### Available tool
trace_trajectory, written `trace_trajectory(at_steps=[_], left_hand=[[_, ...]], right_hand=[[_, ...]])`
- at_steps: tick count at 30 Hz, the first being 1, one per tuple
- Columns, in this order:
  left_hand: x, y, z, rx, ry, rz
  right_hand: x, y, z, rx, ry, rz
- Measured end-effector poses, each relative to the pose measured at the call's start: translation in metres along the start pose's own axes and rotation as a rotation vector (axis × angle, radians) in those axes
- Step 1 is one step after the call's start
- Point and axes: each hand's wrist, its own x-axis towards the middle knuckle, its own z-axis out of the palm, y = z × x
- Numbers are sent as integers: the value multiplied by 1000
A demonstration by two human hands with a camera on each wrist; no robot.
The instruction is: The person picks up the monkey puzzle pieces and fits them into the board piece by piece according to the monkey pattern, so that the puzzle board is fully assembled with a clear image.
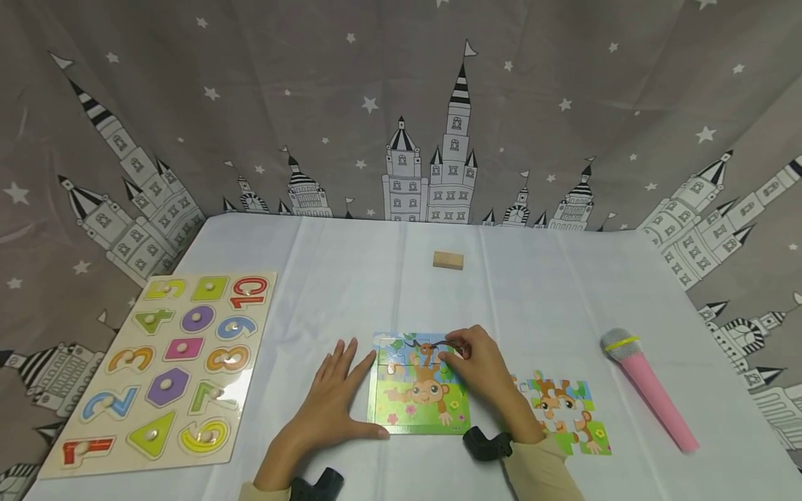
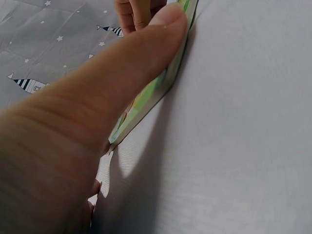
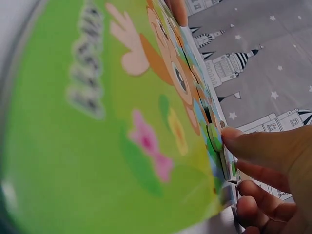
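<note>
Pinching a piece [image 3: 214,138], the right hand [image 1: 484,365] touches the monkey puzzle board [image 1: 416,412]

Your square monkey jigsaw board [image 1: 418,412] lies flat at the frame's lower centre; you pinch a green-marked puzzle piece [image 3: 213,138] at its upper right.

It appears to be a children's play corner, since a castle-printed grey curtain [image 1: 282,90] hangs behind a white-covered table [image 1: 351,278] carrying a number board [image 1: 195,369] and monkey puzzle [image 1: 426,394].
</note>
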Motion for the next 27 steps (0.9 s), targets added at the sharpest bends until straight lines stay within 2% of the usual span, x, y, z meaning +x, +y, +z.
trace_trajectory(at_steps=[10,27], left_hand=[[0,1,2,-13,21,12],[-1,-1,1,-13,-4,1]], right_hand=[[-2,0,-2,-16,-22,-2],[-2,1,-2,-21,-23,4]])
